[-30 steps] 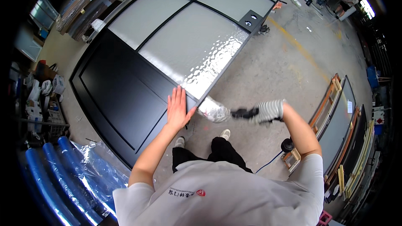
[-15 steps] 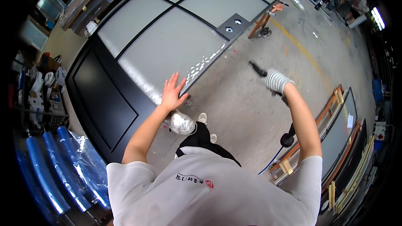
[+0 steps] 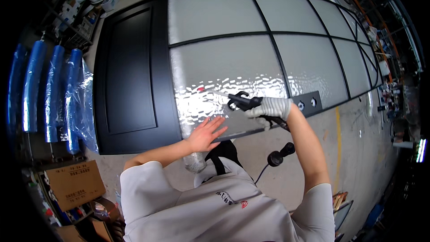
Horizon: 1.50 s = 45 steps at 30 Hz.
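Gloved right hand (image 3: 272, 106) swung from over the grey concrete floor (image 3: 329, 130) to above the textured translucent glass pane (image 3: 224, 62) — black gun-shaped tool (image 3: 243, 102) with thin metal tube and red tip in its grip.
Pane sits in the black-framed door panel (image 3: 130, 71), laid flat before the body — bare left hand (image 3: 205, 135) palm-down, fingers fanned at pane's near edge; pressure can't be told. Right fingers curled round tool. Best done, likely: steady wrist, red tip off the glass.
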Tool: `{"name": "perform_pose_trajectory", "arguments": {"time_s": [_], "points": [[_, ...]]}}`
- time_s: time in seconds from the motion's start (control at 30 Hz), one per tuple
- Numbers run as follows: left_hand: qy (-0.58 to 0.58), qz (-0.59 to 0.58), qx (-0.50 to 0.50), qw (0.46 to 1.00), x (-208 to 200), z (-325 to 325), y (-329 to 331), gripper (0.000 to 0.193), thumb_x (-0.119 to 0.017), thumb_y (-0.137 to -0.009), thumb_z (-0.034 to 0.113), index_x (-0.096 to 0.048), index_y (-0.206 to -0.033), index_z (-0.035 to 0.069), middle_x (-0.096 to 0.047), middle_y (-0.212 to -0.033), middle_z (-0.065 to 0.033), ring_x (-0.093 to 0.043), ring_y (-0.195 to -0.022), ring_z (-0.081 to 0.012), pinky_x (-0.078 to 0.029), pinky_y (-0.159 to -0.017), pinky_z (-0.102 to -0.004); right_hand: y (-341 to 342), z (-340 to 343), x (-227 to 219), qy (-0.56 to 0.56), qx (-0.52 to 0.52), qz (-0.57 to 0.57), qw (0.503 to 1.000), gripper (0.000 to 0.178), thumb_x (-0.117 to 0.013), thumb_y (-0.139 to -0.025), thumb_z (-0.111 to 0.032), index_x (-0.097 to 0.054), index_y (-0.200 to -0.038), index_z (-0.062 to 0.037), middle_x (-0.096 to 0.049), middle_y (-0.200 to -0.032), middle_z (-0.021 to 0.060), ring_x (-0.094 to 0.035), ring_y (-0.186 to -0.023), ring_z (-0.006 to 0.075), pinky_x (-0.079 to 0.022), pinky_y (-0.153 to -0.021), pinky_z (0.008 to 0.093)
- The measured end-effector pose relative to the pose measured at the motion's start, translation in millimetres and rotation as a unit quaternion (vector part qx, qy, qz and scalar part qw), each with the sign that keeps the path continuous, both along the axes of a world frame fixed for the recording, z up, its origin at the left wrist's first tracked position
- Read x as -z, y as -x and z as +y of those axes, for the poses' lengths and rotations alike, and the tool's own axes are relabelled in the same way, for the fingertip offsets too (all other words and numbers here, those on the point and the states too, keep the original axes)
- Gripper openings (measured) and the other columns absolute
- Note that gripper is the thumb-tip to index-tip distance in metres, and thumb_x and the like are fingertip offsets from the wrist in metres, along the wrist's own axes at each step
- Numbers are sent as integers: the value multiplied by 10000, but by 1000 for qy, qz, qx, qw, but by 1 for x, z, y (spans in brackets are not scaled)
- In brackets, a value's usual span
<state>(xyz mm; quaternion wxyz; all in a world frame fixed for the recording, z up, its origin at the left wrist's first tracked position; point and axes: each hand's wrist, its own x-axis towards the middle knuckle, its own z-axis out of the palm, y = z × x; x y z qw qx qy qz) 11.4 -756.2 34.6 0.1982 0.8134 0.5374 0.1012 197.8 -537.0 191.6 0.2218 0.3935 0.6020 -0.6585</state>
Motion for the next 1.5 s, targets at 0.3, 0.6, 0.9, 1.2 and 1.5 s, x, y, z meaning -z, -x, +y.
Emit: {"name": "perform_pose_trajectory", "arguments": {"time_s": [0.3,0.6,0.9,1.2,1.5], "points": [[21,-2,-15,1000,-7,5,2,729,-656,-807,355,-355,-1451,195,-202,-1557,-95,-217,-1430,-259,-218,-1137,-482,50,178,91,153,589,211,765,379,-642,-867,-445,-433,-749,-151,-394,-539,-38,-379,-418,144,-416,-480,393],[37,-17,-22,999,-13,4,2,721,-655,-809,368,-363,-1445,197,-220,-1552,-93,-229,-1426,-258,-220,-1139,-478,172,94,63,253,86,168,949,345,-658,-868,-401,-495,-781,-109,-460,-561,-22,-468,-432,141,-506,-486,386],[44,-19,-65,997,-22,35,-41,733,-615,-852,426,-326,-1459,131,-206,-1548,-134,-215,-1420,-322,-204,-1138,-489,-36,238,90,76,432,106,892,315,-619,-875,-359,-470,-687,-154,-454,-538,-15,-452,-410,157,-495,-470,400],[-43,-59,3,997,-17,179,-184,856,-649,-825,398,-242,-1444,-31,-142,-1506,-302,-173,-1385,-467,-170,-1113,-564,-324,106,-2,49,98,-137,985,274,-709,-812,-339,-605,-821,-87,-553,-600,13,-530,-458,129,-468,-427,310],[-64,50,119,990,-15,299,-348,845,-614,-836,451,-264,-1435,-30,-167,-1512,-274,-192,-1388,-447,-188,-1111,-566,-583,71,47,-109,517,-115,841,334,-640,-867,-351,-547,-772,-44,-511,-574,28,-536,-430,175,-467,-407,359]]}}
